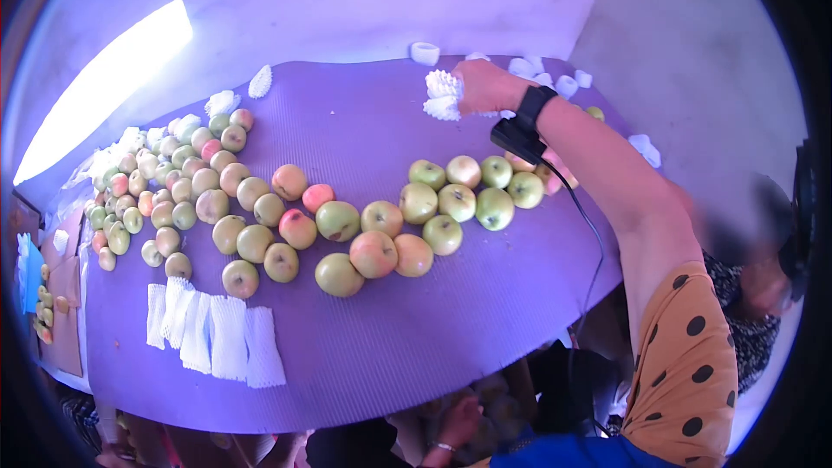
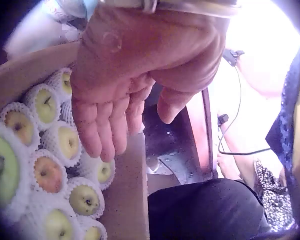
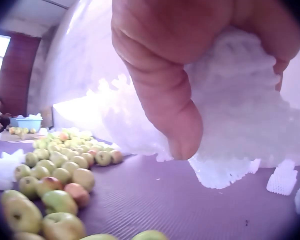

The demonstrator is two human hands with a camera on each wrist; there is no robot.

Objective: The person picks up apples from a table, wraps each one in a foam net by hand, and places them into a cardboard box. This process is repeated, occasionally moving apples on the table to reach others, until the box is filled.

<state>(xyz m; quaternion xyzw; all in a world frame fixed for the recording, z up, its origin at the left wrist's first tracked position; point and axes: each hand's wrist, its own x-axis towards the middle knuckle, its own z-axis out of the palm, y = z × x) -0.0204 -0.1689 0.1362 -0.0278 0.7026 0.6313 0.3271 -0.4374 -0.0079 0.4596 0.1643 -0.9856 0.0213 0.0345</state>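
At the far side of the table, my right hand (image 1: 492, 89) grips white foam net sleeves (image 1: 443, 95). In the right wrist view its thumb and fingers are curled round the bunched foam (image 3: 235, 115). My left hand (image 2: 120, 75) hangs palm showing, fingers loosely extended, with nothing in it. It is over the edge of a cardboard box (image 2: 124, 200), whose apples (image 2: 48, 174) sit in white foam nets. Bare green and reddish apples (image 1: 373, 253) spread over the purple ridged mat (image 1: 390, 338), left of and nearer than the right hand.
Several flat foam sleeves (image 1: 230, 335) lie in a row at the near left of the mat. Loose foam nets (image 1: 568, 86) lie along the far edge by the wall. A cable (image 1: 598, 251) runs from the right wrist. Another person (image 1: 767, 277) is at the right.
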